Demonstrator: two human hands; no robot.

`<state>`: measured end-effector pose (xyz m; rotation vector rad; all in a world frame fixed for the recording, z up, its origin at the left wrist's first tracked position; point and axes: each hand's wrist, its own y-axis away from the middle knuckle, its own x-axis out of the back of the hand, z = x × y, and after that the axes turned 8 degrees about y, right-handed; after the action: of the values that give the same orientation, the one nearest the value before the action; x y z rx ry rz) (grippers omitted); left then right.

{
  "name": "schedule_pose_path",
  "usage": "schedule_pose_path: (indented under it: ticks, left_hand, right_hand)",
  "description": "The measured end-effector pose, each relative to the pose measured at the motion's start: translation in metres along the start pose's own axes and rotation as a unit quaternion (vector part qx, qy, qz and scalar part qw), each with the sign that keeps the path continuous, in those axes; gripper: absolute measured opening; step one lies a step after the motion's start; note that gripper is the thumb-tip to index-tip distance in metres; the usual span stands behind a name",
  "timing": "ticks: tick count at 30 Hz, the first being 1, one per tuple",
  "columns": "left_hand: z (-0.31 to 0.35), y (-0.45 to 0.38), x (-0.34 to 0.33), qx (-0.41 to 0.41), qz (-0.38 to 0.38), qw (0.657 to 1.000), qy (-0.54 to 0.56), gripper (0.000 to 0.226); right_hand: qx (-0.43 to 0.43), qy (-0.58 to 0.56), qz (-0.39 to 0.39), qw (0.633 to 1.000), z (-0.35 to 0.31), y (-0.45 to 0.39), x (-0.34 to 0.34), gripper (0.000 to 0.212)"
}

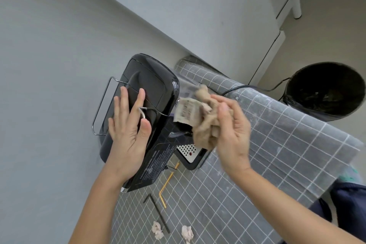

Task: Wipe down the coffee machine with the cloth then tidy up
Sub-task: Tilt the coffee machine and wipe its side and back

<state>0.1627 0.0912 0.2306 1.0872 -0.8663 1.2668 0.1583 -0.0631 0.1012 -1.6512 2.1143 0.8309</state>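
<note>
Rightward, cloth [206, 125] bunched in right hand [231, 134] beside coffee machine [150, 93].

Domestic setting, most likely a small home kitchen or pantry corner. Black coffee machine [146, 109] with perforated drip tray [188, 150] standing on a small table draped in a grey grid-patterned tablecloth [277, 144], pushed against a plain grey painted wall [59, 35]. Bin lined with a black bag [324, 91] on the pale floor beside it; white furniture leg [296, 4] visible beyond. Bent drinking straws [166, 184] and crumpled tissues [157, 230] scattered on the cloth.
</note>
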Motion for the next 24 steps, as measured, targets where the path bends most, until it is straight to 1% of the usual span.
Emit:
schedule_pose_path:
  ticks: [1, 3, 4, 5, 6, 7, 8, 9, 10, 11, 14, 15, 17, 19, 20, 21, 22, 23, 24]
  left_hand:
    - [0.000, 0.000, 0.000, 0.001, 0.000, 1.000, 0.000, 0.067]
    - [0.000, 0.000, 0.000, 0.001, 0.000, 1.000, 0.002, 0.066]
    - [0.000, 0.000, 0.000, 0.002, 0.000, 1.000, 0.003, 0.066]
    - [0.000, 0.000, 0.000, 0.003, 0.000, 1.000, 0.004, 0.067]
    - [-0.001, 0.000, 0.000, 0.004, -0.001, 1.000, 0.005, 0.068]
    - [-0.001, 0.000, 0.000, 0.004, -0.001, 1.000, 0.006, 0.068]
    - [-0.001, 0.000, 0.000, 0.003, 0.000, 1.000, 0.007, 0.066]
    - [-0.001, 0.000, 0.000, 0.002, 0.000, 1.000, 0.006, 0.064]
    - [-0.001, 0.000, 0.000, 0.001, 0.000, 1.000, 0.006, 0.062]
    - [-0.001, 0.000, -0.001, 0.001, 0.002, 1.000, 0.006, 0.061]
    - [-0.001, 0.000, -0.001, 0.001, 0.004, 1.000, 0.005, 0.063]
    - [-0.002, 0.000, -0.001, 0.000, 0.004, 1.000, 0.004, 0.063]
    - [-0.002, -0.001, -0.001, -0.001, 0.006, 1.000, 0.002, 0.063]
    - [-0.002, 0.000, -0.001, -0.001, 0.007, 1.000, 0.003, 0.063]
    - [-0.002, 0.000, -0.001, -0.002, 0.008, 1.000, 0.002, 0.063]
    - [-0.002, -0.001, -0.001, -0.003, 0.008, 1.000, 0.002, 0.063]
    - [-0.002, -0.002, -0.001, -0.003, 0.008, 1.000, 0.002, 0.063]
    - [-0.002, -0.002, -0.001, -0.001, 0.008, 1.000, 0.003, 0.063]
    - [-0.002, -0.002, -0.002, -0.001, 0.007, 1.000, 0.004, 0.062]
  right_hand:
    - [0.002, 0.063, 0.009, 0.998, -0.001, 0.001, 0.018, 0.027]
    - [-0.007, 0.211, 0.013, 0.977, 0.002, 0.004, 0.051, 0.035]
    - [-0.032, 0.285, -0.003, 0.958, 0.004, 0.003, 0.066, 0.040]
    - [-0.060, 0.358, -0.038, 0.931, 0.003, 0.003, 0.077, 0.046]
    - [-0.089, 0.429, -0.095, 0.894, 0.001, 0.003, 0.084, 0.053]
    - [-0.109, 0.500, -0.161, 0.844, -0.002, 0.003, 0.088, 0.061]
    - [-0.112, 0.559, -0.215, 0.793, -0.006, 0.003, 0.088, 0.070]
    - [-0.102, 0.601, -0.248, 0.753, -0.010, 0.004, 0.086, 0.078]
    - [-0.089, 0.629, -0.263, 0.726, -0.017, 0.004, 0.082, 0.083]
    - [-0.079, 0.646, -0.270, 0.710, -0.024, 0.004, 0.079, 0.086]
    - [-0.032, 0.680, -0.284, 0.675, -0.034, -0.002, 0.080, 0.093]
    - [-0.021, 0.700, -0.272, 0.660, -0.027, -0.005, 0.083, 0.092]
    - [-0.043, 0.739, -0.246, 0.625, 0.004, -0.011, 0.091, 0.086]
    - [-0.062, 0.778, -0.253, 0.572, 0.045, -0.008, 0.102, 0.083]
    - [-0.043, 0.792, -0.262, 0.550, 0.062, -0.005, 0.109, 0.081]
    - [-0.013, 0.798, -0.262, 0.543, 0.075, -0.002, 0.116, 0.078]
    - [0.025, 0.795, -0.260, 0.547, 0.085, 0.000, 0.123, 0.072]
    - [0.063, 0.786, -0.257, 0.559, 0.091, -0.001, 0.129, 0.061]
    - [0.102, 0.767, -0.253, 0.581, 0.093, -0.002, 0.132, 0.047]
